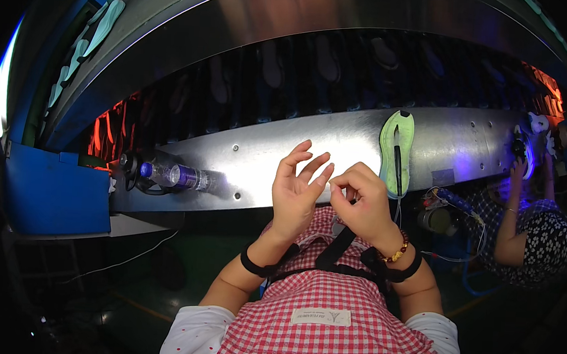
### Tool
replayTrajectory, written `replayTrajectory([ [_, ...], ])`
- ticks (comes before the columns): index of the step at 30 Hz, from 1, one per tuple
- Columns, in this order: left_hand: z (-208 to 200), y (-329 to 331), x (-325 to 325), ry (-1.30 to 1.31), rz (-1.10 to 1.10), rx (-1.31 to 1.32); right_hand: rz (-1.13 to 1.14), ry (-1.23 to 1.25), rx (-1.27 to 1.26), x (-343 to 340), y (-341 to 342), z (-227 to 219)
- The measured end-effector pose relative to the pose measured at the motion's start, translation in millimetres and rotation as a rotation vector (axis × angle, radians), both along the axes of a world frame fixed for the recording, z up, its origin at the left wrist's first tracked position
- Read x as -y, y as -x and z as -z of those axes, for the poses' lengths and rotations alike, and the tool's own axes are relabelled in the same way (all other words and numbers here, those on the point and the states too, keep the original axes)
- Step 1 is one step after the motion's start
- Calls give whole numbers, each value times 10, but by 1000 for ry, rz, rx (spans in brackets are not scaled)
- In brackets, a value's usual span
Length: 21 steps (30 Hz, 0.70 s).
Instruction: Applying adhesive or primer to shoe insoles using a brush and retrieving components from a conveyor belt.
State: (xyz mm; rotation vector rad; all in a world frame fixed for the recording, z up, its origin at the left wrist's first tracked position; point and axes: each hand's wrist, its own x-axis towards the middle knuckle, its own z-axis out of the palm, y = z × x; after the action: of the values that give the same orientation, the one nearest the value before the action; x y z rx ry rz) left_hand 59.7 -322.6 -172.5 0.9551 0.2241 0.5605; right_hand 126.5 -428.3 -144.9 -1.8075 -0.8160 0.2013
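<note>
My left hand point(295, 197) is raised over the near edge of the metal bench point(272, 146), palm up, fingers apart and loosely bent. Close beside it, my right hand point(368, 206) has its thumb and forefinger pinched together near the left thumb tip. Whatever is in that pinch, if anything, is too small to make out. Just beyond the right hand lies a lime-green shoe sole or insole point(388, 141), pointing away from me. A slim black pen-like tool point(398, 165) rests lengthwise on it, with a thin cable running off the bench edge.
Along the bench's far side runs a dark conveyor point(270, 84) carrying several sole shapes. A clear plastic bottle point(191, 178) lies at the left, near a blue box point(56, 191). On the right, a co-worker point(522, 243) handles something under violet light. Pale soles point(103, 29) line the upper left.
</note>
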Motion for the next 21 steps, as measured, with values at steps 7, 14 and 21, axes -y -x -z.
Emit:
replayTrajectory([
  [7,-90,3,-79,333,65,-72,52,-2,-79,31,-82,-26],
  [14,-15,-8,-28,130,26,-38,69,20,-55,-2,-66,-26],
  [21,15,-12,50,-156,-56,-20,117,81,89,-22,-27,6],
])
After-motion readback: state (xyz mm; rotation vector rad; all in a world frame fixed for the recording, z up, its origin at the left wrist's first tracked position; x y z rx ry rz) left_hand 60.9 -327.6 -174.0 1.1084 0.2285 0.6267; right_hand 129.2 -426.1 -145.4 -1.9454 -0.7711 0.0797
